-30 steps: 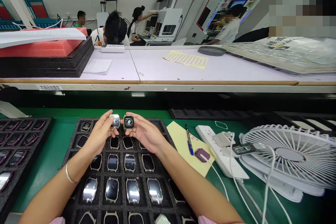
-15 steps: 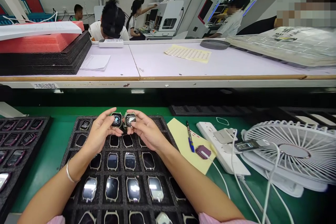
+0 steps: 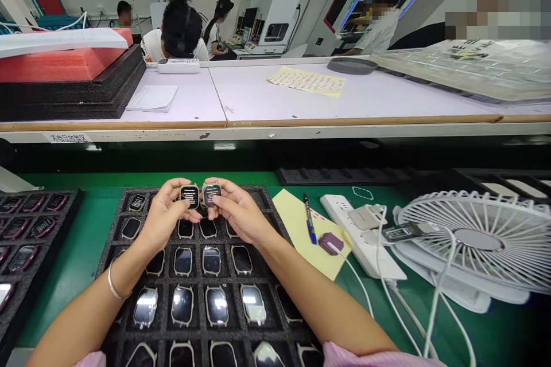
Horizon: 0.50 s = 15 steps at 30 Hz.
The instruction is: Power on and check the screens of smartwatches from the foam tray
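My left hand pinches a strapless smartwatch body with its screen lit. My right hand grips a second watch body right beside the first, nearly touching it. Both are held just above the far rows of a black foam tray. The tray's pockets hold several more watch bodies lying face up. A bangle sits on my left wrist.
A second foam tray of watches lies at the left. To the right are a yellow sheet with a blue pen, a white power strip with cables, and a white fan. Other people work beyond the raised shelf.
Both hands have tilted the two watches so their faces turn toward me, and brought them a little lower and closer together. The view has shifted slightly.
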Each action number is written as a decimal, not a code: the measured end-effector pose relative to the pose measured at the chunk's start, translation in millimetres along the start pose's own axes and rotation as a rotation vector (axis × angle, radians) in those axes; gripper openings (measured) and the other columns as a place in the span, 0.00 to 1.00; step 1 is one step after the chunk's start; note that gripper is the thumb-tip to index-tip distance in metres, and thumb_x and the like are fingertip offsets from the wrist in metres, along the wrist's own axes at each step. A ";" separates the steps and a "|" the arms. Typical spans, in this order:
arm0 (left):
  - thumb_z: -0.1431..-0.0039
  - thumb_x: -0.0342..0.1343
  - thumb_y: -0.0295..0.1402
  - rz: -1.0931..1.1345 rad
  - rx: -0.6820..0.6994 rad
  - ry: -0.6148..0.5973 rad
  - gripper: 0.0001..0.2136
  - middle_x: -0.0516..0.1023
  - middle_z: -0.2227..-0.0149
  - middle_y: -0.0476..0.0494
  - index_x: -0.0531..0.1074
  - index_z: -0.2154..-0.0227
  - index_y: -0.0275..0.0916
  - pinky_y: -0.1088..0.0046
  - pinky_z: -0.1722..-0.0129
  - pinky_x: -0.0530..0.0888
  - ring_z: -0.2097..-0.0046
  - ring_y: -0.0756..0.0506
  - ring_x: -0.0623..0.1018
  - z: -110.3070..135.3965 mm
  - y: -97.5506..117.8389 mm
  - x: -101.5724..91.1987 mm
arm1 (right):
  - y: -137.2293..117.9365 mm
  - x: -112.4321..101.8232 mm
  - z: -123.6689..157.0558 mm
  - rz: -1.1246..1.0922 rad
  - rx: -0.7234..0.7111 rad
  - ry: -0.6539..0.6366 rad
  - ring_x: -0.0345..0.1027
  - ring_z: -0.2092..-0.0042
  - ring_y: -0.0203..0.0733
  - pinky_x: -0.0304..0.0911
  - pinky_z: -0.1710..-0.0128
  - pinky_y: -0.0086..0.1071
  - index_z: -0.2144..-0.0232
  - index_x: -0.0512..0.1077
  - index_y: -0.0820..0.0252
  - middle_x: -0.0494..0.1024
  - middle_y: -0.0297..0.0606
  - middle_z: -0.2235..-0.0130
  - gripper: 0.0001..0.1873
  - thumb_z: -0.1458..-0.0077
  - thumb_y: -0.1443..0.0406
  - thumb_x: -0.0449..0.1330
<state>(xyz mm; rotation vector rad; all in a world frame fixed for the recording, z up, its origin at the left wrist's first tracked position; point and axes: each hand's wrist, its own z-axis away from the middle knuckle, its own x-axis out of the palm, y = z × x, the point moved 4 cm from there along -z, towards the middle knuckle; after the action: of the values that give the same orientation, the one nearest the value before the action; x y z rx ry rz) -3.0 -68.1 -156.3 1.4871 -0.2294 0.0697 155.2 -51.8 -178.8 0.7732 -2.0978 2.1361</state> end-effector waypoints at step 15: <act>0.49 0.62 0.32 -0.015 0.035 -0.005 0.16 0.75 0.60 0.49 0.66 0.58 0.40 0.73 0.72 0.79 0.75 0.52 0.79 0.0 -0.3 0.7 | -1.8 1.0 1.7 0.007 -0.022 -0.009 0.69 0.74 0.35 0.63 0.71 0.34 0.55 0.73 0.56 0.77 0.32 0.66 0.18 0.51 0.68 0.63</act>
<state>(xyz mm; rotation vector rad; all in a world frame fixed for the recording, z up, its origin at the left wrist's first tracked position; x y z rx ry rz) -2.3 -68.2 -156.4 1.5237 -0.2216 0.0583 155.4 -53.6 -176.8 0.7759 -2.1286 2.1129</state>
